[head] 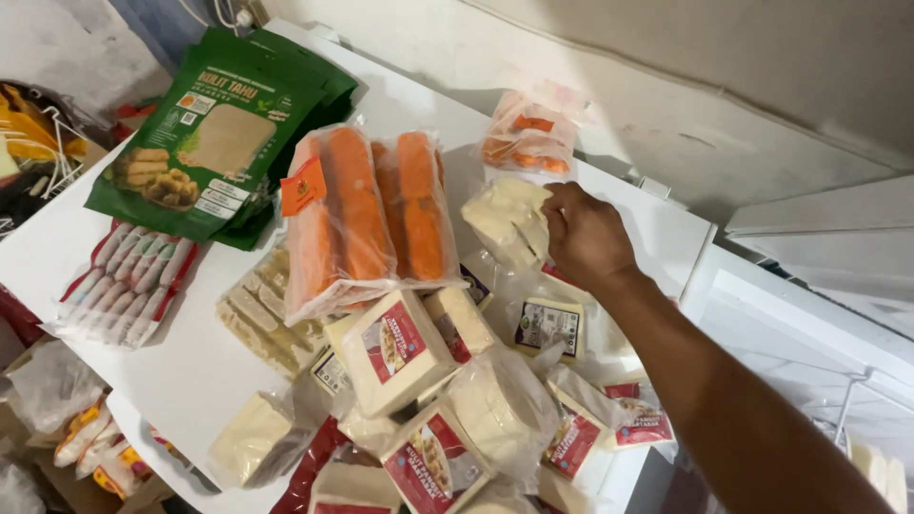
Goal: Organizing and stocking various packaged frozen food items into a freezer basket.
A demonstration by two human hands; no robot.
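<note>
My right hand (586, 233) is closed on a clear bag of pale square wrappers (509, 221), fingers curled over its top edge; the bag sits on the white tabletop (190, 371) just beside two packs of orange sausages (367, 214). Left hand not in view. Risk as I judge it: the bag is slick and floppy, so a pinch at one edge could let it sag or slip. Red-label wrapper packs (400, 347) are heaped loosely below my wrist; dragging the forearm across could knock them off the edge.

Green pouches (224, 133), orange sausage packs (367, 214) and red-labelled square packets (395, 347) crowd the white surface (181, 366).
</note>
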